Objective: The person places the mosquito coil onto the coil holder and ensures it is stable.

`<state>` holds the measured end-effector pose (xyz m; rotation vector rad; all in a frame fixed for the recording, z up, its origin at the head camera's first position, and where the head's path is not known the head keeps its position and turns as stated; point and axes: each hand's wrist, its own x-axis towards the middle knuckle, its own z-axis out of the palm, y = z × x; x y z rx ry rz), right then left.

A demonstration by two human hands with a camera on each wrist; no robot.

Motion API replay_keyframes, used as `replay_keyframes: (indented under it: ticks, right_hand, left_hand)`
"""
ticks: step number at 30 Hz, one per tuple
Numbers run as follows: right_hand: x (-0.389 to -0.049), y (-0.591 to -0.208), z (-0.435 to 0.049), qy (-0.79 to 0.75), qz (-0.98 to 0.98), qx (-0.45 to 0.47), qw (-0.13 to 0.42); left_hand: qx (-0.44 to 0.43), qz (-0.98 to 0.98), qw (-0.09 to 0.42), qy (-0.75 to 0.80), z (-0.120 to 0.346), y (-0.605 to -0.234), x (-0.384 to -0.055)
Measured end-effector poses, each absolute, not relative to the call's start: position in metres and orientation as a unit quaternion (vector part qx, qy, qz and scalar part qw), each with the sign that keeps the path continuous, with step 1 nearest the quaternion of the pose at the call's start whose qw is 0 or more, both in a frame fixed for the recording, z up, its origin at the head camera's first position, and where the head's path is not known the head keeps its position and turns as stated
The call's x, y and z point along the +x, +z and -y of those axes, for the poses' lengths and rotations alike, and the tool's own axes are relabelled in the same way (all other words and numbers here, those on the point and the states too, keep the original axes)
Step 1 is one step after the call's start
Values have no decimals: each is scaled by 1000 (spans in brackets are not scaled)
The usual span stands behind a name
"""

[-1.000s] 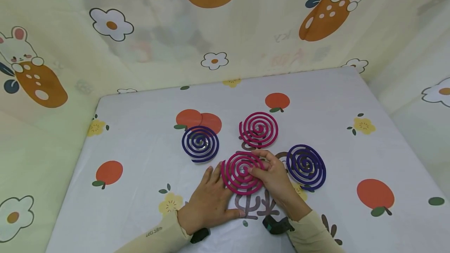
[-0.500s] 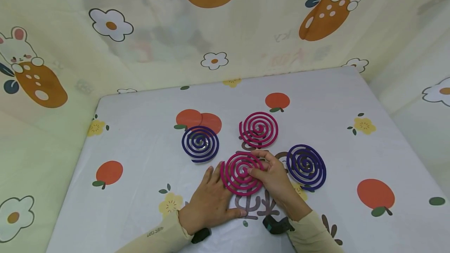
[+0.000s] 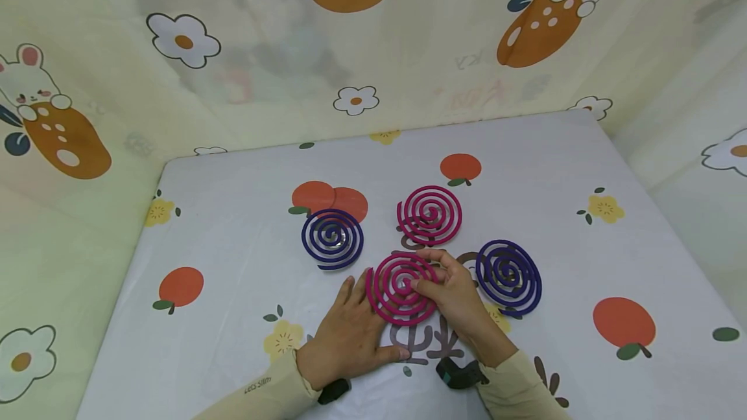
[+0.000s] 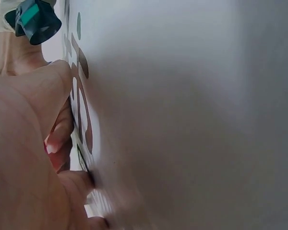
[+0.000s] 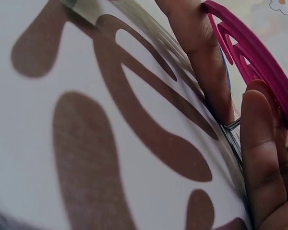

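In the head view, my right hand (image 3: pixel 458 293) pinches the right side of a pink mosquito coil (image 3: pixel 382 303), thumb on top near its centre. My left hand (image 3: pixel 350 336) lies palm down on the tablecloth with fingers extended, their tips reaching under the coil's left edge. From the right wrist, the pink coil (image 5: pixel 264 48) appears raised off the cloth, with a thin metal piece (image 5: pixel 234 124) below it among the fingers. The left wrist view mostly shows my left hand (image 4: pixel 29 153) against the cloth.
Another pink coil (image 3: pixel 430 215) lies just behind. One dark blue coil (image 3: pixel 332 238) lies at left and a second blue coil (image 3: pixel 508 277) to the right of my right hand. The white printed tablecloth (image 3: pixel 233 310) covers the table; a patterned curtain (image 3: pixel 262 83) hangs behind.
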<state>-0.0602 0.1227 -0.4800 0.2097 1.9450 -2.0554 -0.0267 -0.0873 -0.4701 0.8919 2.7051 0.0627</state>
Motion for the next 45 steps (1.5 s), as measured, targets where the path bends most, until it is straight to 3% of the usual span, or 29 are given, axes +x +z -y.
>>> replay_keyframes:
  ticks: [45]
  right_hand:
    - [-61,-480,-115,-705,-689,120,118]
  left_hand:
    - [323,-940,106,5,89,-471,-25]
